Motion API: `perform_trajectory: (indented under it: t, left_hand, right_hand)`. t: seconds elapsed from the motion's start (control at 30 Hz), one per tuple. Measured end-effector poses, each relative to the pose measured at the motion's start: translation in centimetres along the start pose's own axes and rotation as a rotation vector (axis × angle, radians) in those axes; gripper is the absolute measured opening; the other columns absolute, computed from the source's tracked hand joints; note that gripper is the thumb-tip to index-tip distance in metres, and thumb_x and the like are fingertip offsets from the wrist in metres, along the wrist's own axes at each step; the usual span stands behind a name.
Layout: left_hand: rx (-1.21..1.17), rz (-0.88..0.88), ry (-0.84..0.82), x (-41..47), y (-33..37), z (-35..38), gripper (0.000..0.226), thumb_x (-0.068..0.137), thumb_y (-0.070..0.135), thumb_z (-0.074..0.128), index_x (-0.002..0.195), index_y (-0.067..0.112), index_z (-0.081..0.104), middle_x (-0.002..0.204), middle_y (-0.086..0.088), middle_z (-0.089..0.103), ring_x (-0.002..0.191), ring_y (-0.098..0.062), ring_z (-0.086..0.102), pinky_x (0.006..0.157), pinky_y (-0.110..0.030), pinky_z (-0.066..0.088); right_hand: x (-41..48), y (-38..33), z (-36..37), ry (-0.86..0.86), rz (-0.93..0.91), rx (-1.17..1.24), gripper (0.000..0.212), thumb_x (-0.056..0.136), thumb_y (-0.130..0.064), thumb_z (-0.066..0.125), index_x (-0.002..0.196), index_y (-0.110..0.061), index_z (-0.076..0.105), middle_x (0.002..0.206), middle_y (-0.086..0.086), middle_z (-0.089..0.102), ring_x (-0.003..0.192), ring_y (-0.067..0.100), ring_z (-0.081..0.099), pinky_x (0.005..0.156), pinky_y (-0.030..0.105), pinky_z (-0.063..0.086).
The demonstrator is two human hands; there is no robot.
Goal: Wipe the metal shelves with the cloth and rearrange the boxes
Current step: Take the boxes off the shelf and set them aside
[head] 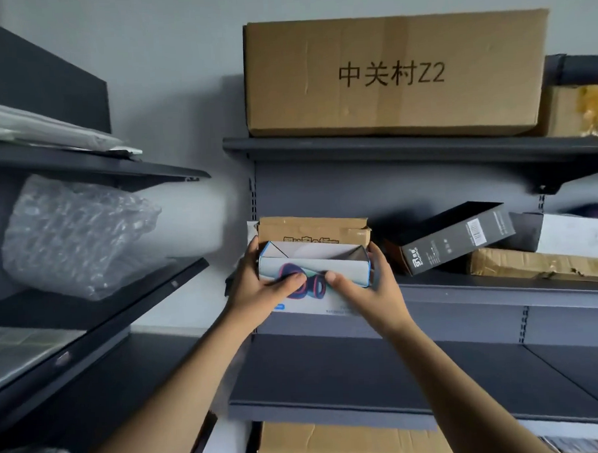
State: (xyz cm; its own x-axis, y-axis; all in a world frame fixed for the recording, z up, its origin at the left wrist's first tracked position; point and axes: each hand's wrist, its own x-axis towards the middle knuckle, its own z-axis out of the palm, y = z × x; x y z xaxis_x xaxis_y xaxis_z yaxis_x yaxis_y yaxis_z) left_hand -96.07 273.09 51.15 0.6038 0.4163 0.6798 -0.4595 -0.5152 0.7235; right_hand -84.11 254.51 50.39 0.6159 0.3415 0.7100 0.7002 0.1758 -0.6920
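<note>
sorting looks barely begun, no cloth in sight: left hand and right hand grip the white box at the left end of the middle shelf, black box askew on that shelf.

Open box before torn carton, tilted box right, on shelf

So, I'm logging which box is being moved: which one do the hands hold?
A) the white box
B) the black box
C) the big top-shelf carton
A: the left hand and right hand grip the white box at its two ends, thumbs on its front.
</note>
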Motion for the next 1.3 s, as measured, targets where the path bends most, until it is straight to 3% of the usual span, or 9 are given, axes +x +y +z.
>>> perform_trajectory:
  t: [0.07,0.2,0.33,0.43,0.53,0.83,1.0,1.13,1.3]
  left_hand:
    - [0.029,-0.008,-0.025,3.1,-0.6,0.2,0.062,0.071,0.025,0.083,0.127,0.024,0.055,0.114,-0.003,0.07,0.104,-0.022,0.07,0.079,-0.049,0.062]
    - [-0.006,-0.019,-0.053,8.1,-2.5,1.0,0.044,0.081,-0.009,0.074,0.118,0.005,0.053,0.098,-0.01,0.07,0.084,-0.012,0.069,0.067,-0.023,0.057]
    - [0.07,-0.099,-0.046,11.8,-6.1,1.5,0.056,0.071,0.023,0.083,0.121,0.024,0.055,0.109,0.003,0.071,0.102,-0.018,0.07,0.086,-0.033,0.056]
    - [0.154,-0.164,-0.019,13.3,-8.3,1.7,0.089,0.067,0.039,0.085,0.144,0.033,0.04,0.135,0.02,0.053,0.123,-0.006,0.054,0.098,-0.021,0.041]
    - [0.23,-0.207,-0.011,14.0,-10.1,1.7,0.082,0.077,0.028,0.085,0.139,0.041,0.032,0.124,0.032,0.046,0.12,0.001,0.046,0.093,-0.008,0.032]
    - [0.251,-0.313,-0.066,14.5,-11.9,1.7,0.093,0.073,0.043,0.085,0.148,0.036,0.031,0.142,0.019,0.044,0.127,-0.008,0.048,0.106,-0.027,0.037]
    - [0.3,-0.316,-0.043,13.3,-11.3,1.2,0.063,0.078,0.044,0.083,0.125,0.039,0.041,0.113,0.02,0.064,0.101,0.002,0.062,0.07,-0.007,0.044]
    - [0.377,-0.339,-0.034,11.5,-10.2,0.3,0.113,0.061,0.086,0.067,0.152,0.041,0.017,0.157,0.015,0.037,0.141,-0.015,0.042,0.112,-0.044,0.04]
    - [0.265,-0.287,0.057,8.4,-8.5,0.1,0.099,0.073,0.079,0.064,0.153,0.036,0.027,0.159,0.012,0.035,0.145,-0.012,0.035,0.116,-0.037,0.033]
  right_hand:
    - [3.2,1.1,0.2,0.009,-0.012,-0.045,0.066,0.07,-0.061,0.086,0.123,-0.033,0.059,0.121,-0.006,0.069,0.118,0.024,0.063,0.098,0.052,0.053]
    - [8.7,4.5,0.9,-0.01,0.023,-0.09,0.076,0.061,-0.072,0.086,0.124,-0.04,0.058,0.121,-0.008,0.067,0.124,0.026,0.058,0.099,0.05,0.054]
    - [12.6,7.3,1.7,-0.057,0.051,-0.137,0.082,0.056,-0.078,0.083,0.124,-0.046,0.052,0.122,-0.017,0.06,0.121,0.017,0.059,0.097,0.046,0.056]
    - [14.1,9.2,2.3,-0.095,0.062,-0.158,0.076,0.059,-0.071,0.087,0.121,-0.056,0.046,0.12,-0.019,0.064,0.112,0.011,0.065,0.092,0.043,0.058]
    - [14.2,10.4,2.9,-0.128,0.09,-0.213,0.08,0.067,-0.057,0.089,0.13,-0.051,0.041,0.119,-0.025,0.063,0.106,0.002,0.065,0.092,0.03,0.055]
    - [13.9,10.6,3.4,-0.124,0.191,-0.296,0.094,0.079,-0.048,0.083,0.153,-0.036,0.027,0.106,-0.03,0.053,0.103,0.006,0.054,0.088,0.021,0.04]
    - [12.9,9.2,3.5,-0.111,0.242,-0.301,0.082,0.081,-0.043,0.083,0.147,-0.028,0.037,0.11,-0.018,0.054,0.109,0.008,0.056,0.084,0.017,0.037]
    - [10.9,8.2,3.7,-0.057,0.221,-0.275,0.082,0.082,-0.041,0.083,0.149,-0.026,0.038,0.116,-0.017,0.053,0.11,0.004,0.051,0.089,0.019,0.038]
    - [7.9,6.2,3.3,0.028,0.228,-0.215,0.086,0.08,-0.055,0.079,0.15,-0.022,0.041,0.136,-0.011,0.058,0.128,0.011,0.055,0.104,0.03,0.045]
